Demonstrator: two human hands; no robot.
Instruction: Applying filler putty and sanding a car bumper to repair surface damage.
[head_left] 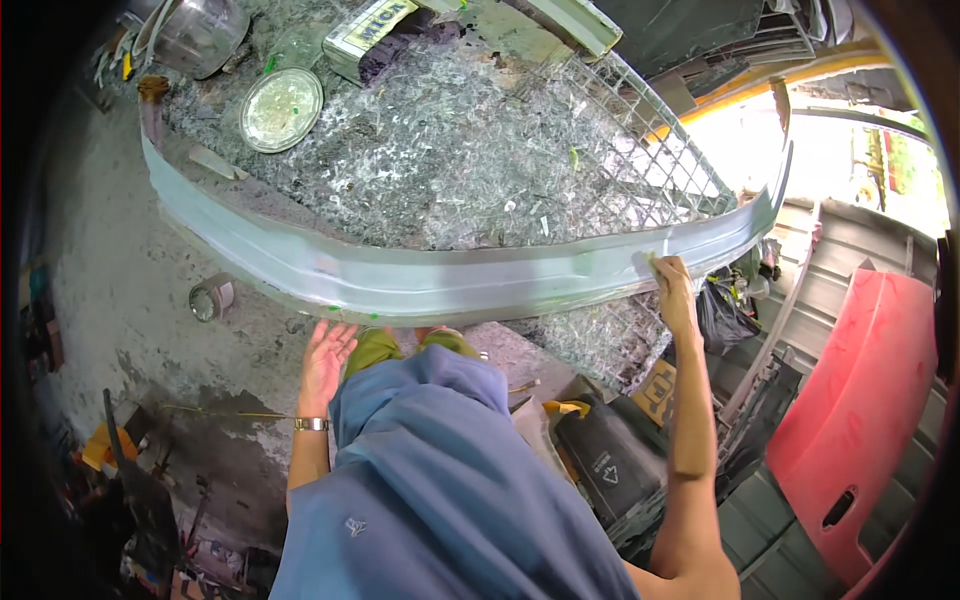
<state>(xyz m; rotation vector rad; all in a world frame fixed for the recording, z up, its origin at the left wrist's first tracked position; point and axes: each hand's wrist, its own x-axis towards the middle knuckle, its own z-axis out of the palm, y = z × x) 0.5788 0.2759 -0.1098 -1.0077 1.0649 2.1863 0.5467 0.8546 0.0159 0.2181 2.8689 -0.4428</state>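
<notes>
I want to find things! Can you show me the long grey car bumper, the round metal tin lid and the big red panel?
long grey car bumper [440, 275]: head view, middle of its face.
round metal tin lid [281, 109]: head view, centre of the disc.
big red panel [865, 390]: head view, its flat middle.

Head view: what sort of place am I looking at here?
Probably a car body repair workshop. A long grey bumper panel lies across a littered workbench, the right hand pressed to it, and a red body panel leans at the right above a stained concrete floor.

Daylight glare upper right, fisheye bending, dark vignetted rim
</notes>
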